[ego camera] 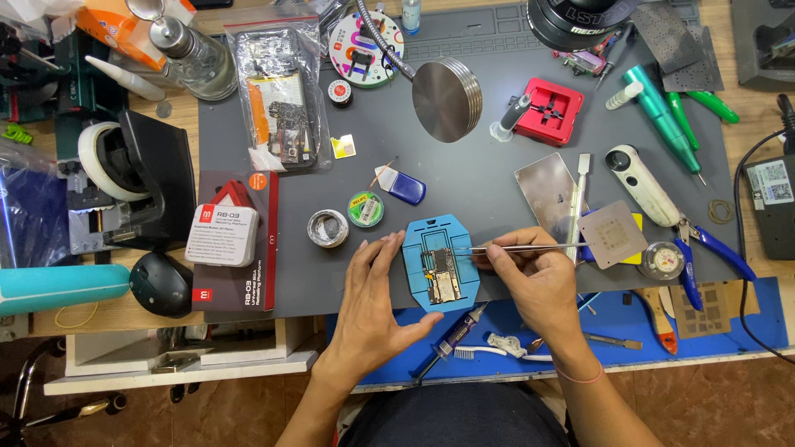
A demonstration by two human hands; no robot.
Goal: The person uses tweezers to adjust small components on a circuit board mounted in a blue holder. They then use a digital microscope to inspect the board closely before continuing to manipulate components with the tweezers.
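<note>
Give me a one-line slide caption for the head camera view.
Left hand steadies a blue holder carrying a circuit board while the right hand holds tweezers over it.

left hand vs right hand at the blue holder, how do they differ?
The left hand is open and flat, fingers spread, with fingertips against the left edge of the blue holder; the right hand is curled in a pinch. The left hand holds nothing; the right hand has a grip on metal tweezers, tips over the circuit board. Only the right wrist wears a pink band. Both are bare and flank the holder.
</note>
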